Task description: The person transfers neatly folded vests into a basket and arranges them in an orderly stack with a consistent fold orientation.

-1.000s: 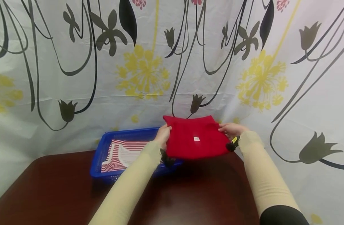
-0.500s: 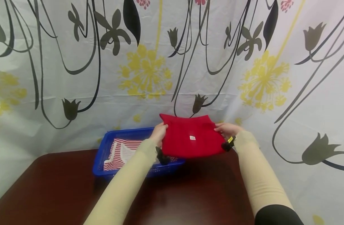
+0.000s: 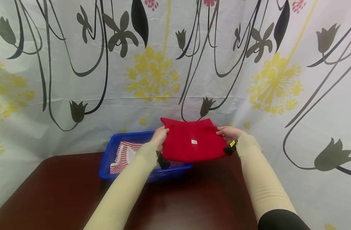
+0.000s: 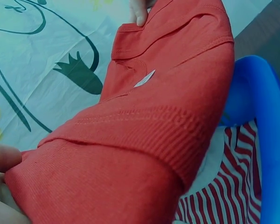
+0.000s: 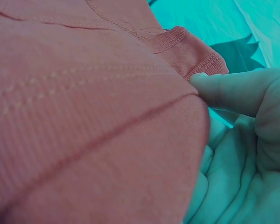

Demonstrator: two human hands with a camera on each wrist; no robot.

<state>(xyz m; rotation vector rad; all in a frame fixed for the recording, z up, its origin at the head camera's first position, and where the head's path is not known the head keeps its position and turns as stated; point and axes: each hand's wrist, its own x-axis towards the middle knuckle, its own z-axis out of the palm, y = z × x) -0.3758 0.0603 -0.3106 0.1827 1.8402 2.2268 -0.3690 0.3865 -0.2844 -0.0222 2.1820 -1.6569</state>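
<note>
A folded red shirt [image 3: 190, 147] with a small white tag is stretched between both hands, over the right part of a blue plastic basket [image 3: 106, 161]. My left hand [image 3: 159, 138] grips its left side. At the opposite side my right hand [image 3: 230, 132] pinches the edge, the thumb [image 5: 238, 93] lying on top in the right wrist view. Ribbed knit bands and stitched seams show on the red fabric [image 4: 130, 177] up close. Inside the basket lies a red-and-white striped garment [image 3: 125, 155], partly hidden by the left arm and the shirt.
The basket stands at the back of a dark brown table [image 3: 57, 188]. Right behind hangs a white curtain [image 3: 112, 105] printed with flowers and stems. Dark wrist cameras are strapped near both hands, one of them the right wrist camera [image 3: 230, 148].
Both hands have carried the red shirt a little to the left, further over the basket. The head view has turned slightly left. The grip on the shirt looks the same.
</note>
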